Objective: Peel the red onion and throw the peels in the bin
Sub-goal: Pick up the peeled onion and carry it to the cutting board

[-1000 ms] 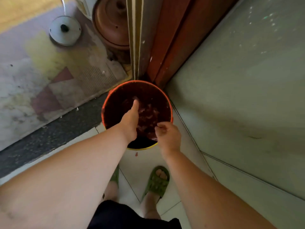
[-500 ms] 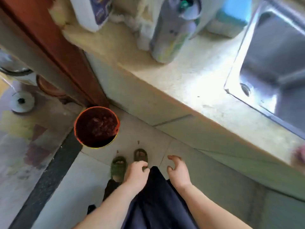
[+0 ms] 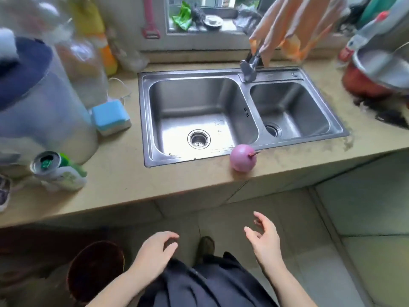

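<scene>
A peeled, pale purple red onion [image 3: 243, 157] lies on the beige counter [image 3: 199, 176], between the sink's front rim and the counter edge. On the floor at the lower left stands the round dark red bin [image 3: 95, 270], partly under the counter's shadow. My left hand [image 3: 155, 253] hangs low over my dark clothing with fingers apart and nothing in it. To its right, my right hand [image 3: 264, 240] is also empty with fingers spread. Both hands are below the counter edge, well apart from the onion and the bin.
A steel double sink [image 3: 234, 114] with a tap [image 3: 249, 67] fills the counter's middle. Bottles, a blue box [image 3: 110, 117] and a tipped can [image 3: 56, 169] crowd the left side. A red pot with a lid [image 3: 376, 72] sits at the right. Tiled floor lies below.
I have stood up from the bin and the view has swung to the counter and sink. Both hands have left the bin empty and now hang apart in front of my body.
</scene>
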A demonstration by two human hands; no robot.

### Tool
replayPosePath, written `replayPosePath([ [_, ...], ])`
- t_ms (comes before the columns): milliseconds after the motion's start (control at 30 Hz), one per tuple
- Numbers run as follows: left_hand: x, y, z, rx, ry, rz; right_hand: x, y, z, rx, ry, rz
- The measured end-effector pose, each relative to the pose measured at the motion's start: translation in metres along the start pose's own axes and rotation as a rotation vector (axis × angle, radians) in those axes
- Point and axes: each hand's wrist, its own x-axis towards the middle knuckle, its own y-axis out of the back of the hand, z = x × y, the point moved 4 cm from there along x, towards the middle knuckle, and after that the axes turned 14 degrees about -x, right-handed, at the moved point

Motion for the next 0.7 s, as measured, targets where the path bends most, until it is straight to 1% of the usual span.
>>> replayPosePath([
  [133,0.033,0.024,0.054,-0.043,-0.141,0.166,0.051,0.022,-0.053,0.117,0.169,0.031],
  [200,0.045,0.031,0.07,-0.007,-0.184,0.211,0.081,0.025,-0.079,0.135,0.189,0.048],
  [267,0.055,0.038,0.076,0.097,-0.181,0.226,0.106,0.021,-0.1,0.148,0.162,0.038],
  [367,0.07,0.05,0.074,0.248,-0.143,0.169,0.13,0.005,-0.119,0.095,0.157,0.069],
  [467,0.082,0.061,0.064,0.41,-0.063,0.017,0.139,-0.002,-0.121,-0.014,0.123,0.189],
  [567,0.091,0.076,0.063,0.525,-0.114,-0.053,0.138,-0.002,-0.122,-0.06,0.094,0.244],
  [633,0.097,0.082,0.067,0.577,-0.179,-0.053,0.129,-0.003,-0.12,0.03,0.028,0.305],
  [700,0.104,0.083,0.074,0.546,-0.267,-0.047,0.107,-0.003,-0.11,0.234,-0.086,0.388],
])
